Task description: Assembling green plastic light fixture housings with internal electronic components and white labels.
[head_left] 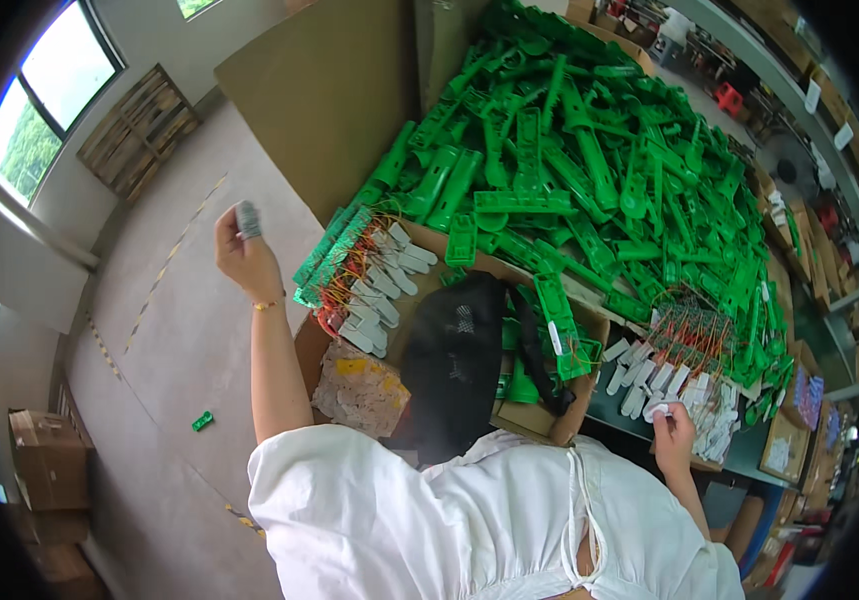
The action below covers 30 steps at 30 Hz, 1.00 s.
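Observation:
My left hand is raised over the floor to the left of the table, fingers curled, with a grey cover on one fingertip and nothing visible in it. My right hand is down at the right and pinches a white plastic tab at the edge of a bundle of white tabs on red and orange wires. A similar bundle with green boards lies between my hands. Behind them rises a big heap of green plastic parts.
A black bag lies on an open cardboard box in front of me. A large cardboard sheet leans at the back. One green part lies on the floor near cardboard boxes and a wooden pallet.

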{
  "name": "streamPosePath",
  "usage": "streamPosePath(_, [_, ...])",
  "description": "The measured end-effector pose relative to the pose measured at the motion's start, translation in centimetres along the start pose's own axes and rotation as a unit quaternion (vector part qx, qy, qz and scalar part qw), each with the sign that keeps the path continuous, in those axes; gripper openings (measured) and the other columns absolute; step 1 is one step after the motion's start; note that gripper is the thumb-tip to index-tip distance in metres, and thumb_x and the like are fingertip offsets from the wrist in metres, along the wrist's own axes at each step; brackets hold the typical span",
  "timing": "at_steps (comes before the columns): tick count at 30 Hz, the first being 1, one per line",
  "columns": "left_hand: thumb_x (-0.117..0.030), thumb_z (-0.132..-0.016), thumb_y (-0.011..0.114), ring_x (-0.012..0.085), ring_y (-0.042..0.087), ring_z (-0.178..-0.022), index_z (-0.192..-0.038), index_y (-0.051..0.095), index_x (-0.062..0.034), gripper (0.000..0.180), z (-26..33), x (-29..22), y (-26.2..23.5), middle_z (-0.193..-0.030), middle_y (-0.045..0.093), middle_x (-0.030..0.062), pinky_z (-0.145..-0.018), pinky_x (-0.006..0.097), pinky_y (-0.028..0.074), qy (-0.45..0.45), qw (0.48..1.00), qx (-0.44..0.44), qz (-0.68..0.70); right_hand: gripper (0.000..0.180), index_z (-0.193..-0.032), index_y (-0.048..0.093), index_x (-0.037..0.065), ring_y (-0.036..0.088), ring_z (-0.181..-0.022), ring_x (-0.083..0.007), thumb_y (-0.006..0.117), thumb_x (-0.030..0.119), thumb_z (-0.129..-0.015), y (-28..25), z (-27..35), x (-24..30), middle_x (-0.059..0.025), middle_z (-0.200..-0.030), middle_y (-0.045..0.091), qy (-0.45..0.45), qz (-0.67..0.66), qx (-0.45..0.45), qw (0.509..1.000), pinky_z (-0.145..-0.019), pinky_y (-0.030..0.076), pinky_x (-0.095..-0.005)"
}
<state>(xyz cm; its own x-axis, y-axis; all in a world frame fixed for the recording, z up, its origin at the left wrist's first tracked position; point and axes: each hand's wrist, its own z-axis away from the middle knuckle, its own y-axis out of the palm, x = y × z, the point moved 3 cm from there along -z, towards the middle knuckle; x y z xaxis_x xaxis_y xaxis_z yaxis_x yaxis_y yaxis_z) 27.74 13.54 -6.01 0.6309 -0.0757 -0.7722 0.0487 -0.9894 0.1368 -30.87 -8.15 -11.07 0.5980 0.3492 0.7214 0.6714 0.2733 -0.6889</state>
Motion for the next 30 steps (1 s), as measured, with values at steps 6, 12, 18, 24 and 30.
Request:
streamPosePath(6, [-0.014, -0.085, 0.056, 0.0236, 0.063, -0.083, -0.112, 0.056, -0.0007, 0.030, 9.8, -7.0, 13.1, -0.093, 0.064, 0.0155, -0.073, 0.032, 0.050, -0.351, 0.755, 0.554, -0.008, 0.005, -0.083, 0.057, 0.000, 0.058, -0.068, -0.0182, 0.058, 0.003, -0.080, 0.8, -1.0, 0.8, -0.0107, -0.078, 0.058, -0.074, -0.021, 0.005, 0.997, -0.064, 0.046, -0.0271])
streamPosePath(12, [-0.025, -0.091, 0.047, 0.0328, 0.047, -0.112, -0.130, 0.031, -0.0050, 0.047, 22.0, -4.9, 24.2, -0.124, 0.044, 0.0242, -0.090, 0.040, 0.044, -0.645, 0.614, 0.406, 0.205, 0.006, -0.085, 0.057, 0.000, 0.059, -0.069, -0.0185, 0.059, 0.003, -0.080, 0.1, -0.5, -1.0, -0.0105, -0.080, 0.058, -0.067, -0.067, 0.006, 0.996, -0.065, 0.046, -0.0274])
streamPosePath(18, [-0.026, -0.086, 0.055, 0.0302, 0.050, -0.101, -0.119, 0.043, -0.0060, 0.040, 24.7, -2.8, 28.4, -0.111, 0.052, 0.0157, -0.085, 0.042, 0.042, -0.672, 0.709, 0.168, 0.134, 0.005, -0.084, 0.058, 0.001, 0.058, -0.070, -0.0183, 0.058, 0.005, -0.081, -1.1, 0.2, -2.6, -0.0097, -0.081, 0.059, -0.037, -0.111, 0.006, 0.993, -0.064, 0.046, -0.0273])
streamPosePath(24, [0.001, -0.074, 0.059, 0.0199, 0.058, -0.079, -0.100, 0.061, -0.0093, 0.028, 24.8, -12.6, 23.1, -0.093, 0.059, 0.0084, -0.069, 0.028, 0.046, -0.069, 0.911, 0.404, 0.052, 0.005, -0.084, 0.059, 0.001, 0.057, -0.068, -0.0180, 0.059, 0.004, -0.080, -1.9, 0.0, -5.0, -0.0095, -0.080, 0.059, -0.029, -0.131, -0.009, 0.991, -0.063, 0.046, -0.0271])
streamPosePath(30, [-0.010, -0.073, 0.061, 0.0191, 0.061, -0.087, -0.090, 0.057, -0.0144, 0.018, 26.9, -21.5, 19.4, -0.092, 0.062, 0.0034, -0.080, 0.036, 0.044, 0.503, 0.803, 0.311, 0.075, 0.015, -0.100, 0.058, 0.002, 0.058, -0.094, -0.0181, 0.054, 0.007, -0.086, -2.9, -2.5, -2.8, -0.0124, -0.105, 0.059, 0.024, -0.453, 0.107, 0.885, -0.078, 0.046, -0.0277])
